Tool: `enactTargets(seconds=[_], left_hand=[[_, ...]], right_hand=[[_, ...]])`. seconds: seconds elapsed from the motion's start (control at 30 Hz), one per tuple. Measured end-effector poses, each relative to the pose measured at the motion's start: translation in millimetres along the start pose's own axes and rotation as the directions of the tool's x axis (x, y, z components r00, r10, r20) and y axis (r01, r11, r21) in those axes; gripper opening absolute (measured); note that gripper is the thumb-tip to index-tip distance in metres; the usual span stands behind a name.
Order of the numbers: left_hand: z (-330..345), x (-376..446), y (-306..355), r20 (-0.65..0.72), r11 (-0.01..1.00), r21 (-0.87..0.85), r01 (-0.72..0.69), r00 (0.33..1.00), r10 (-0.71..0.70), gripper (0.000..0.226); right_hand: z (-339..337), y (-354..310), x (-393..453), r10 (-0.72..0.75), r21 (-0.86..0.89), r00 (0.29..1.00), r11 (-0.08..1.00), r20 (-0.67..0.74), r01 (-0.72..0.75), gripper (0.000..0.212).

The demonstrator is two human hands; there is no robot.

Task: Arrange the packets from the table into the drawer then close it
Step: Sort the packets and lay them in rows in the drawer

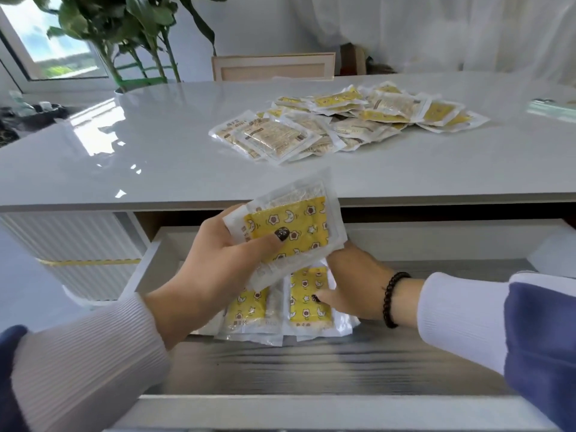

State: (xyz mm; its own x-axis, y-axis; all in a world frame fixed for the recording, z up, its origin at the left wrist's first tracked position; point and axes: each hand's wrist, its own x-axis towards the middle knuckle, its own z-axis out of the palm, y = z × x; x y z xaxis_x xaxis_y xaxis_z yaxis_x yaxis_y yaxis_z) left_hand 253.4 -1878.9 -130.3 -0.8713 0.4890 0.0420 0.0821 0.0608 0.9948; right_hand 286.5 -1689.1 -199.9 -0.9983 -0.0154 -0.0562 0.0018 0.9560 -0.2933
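Note:
My left hand (215, 263) grips a small stack of yellow-patterned clear packets (296, 226) above the open drawer (358, 366). Below it, my right hand (352, 285) rests inside the drawer, thumb pressing on a yellow packet (307, 299) that lies beside another packet (246, 307) on the drawer's grey wood-grain floor. A pile of several more packets (349, 120) lies spread on the glossy white table (140, 157), right of its middle.
The drawer's white front rim (311, 410) is nearest me. A ribbed white table base (78, 244) stands at the left. A potted plant (134, 35) and a chair back (274, 67) stand behind the table. A pale object (551, 109) lies at the table's far right.

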Motion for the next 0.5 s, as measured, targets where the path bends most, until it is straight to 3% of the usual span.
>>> enactTargets(seconds=[0.07,0.2,0.33,0.5], left_hand=[[-0.4,0.1,0.0,-0.003,1.000,0.012,0.001,1.000,-0.001,0.020],[-0.6,-0.5,0.3,0.001,1.000,0.011,0.011,1.000,-0.011,0.021],[-0.8,0.1,-1.0,0.005,1.000,-0.019,0.024,1.000,-0.024,0.025],[1.3,1.5,-2.0,0.002,0.998,-0.051,0.023,1.000,-0.023,0.026]], right_hand=[[0.5,5.6,-6.8,-0.108,-0.118,0.994,0.987,0.000,0.107,0.075],[-13.2,16.5,-29.2,-0.215,-0.233,0.974,0.946,0.074,0.226,0.064],[-19.1,24.6,-47.9,-0.222,-0.200,0.949,0.942,0.226,0.268,0.073],[-17.9,34.2,-43.2,-0.337,-0.154,0.925,0.919,0.175,0.364,0.089]])
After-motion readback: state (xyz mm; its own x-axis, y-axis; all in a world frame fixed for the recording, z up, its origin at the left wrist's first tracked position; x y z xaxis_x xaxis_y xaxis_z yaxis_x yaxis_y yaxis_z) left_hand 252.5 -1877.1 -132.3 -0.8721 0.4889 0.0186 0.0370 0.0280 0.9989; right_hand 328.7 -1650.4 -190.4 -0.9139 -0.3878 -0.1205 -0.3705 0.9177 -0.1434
